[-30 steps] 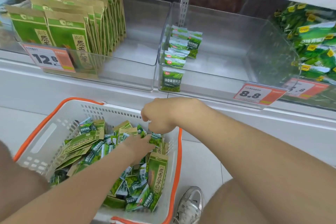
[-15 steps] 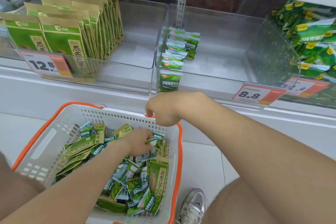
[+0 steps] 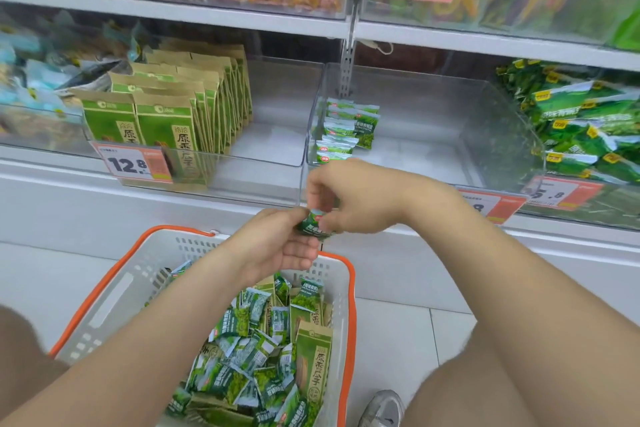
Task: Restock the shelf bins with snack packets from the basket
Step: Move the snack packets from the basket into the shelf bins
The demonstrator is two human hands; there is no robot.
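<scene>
A small green packet point(image 3: 313, 224) raised from the basket point(image 3: 114, 291)
It is now pinched at mid-frame between the left hand point(image 3: 277, 243) and the right hand point(image 3: 349, 198), both lifted above the rim.

1. The small dark-green snack packet point(image 3: 313, 226) is mostly covered by the fingers of the left hand point(image 3: 277, 246) and right hand point(image 3: 360, 198).
2. The orange-and-white price label point(image 3: 498, 206) is half hidden by the right wrist point(image 3: 433, 208).
3. The grey sneaker point(image 3: 382, 409) is cut off by the bottom edge.
</scene>
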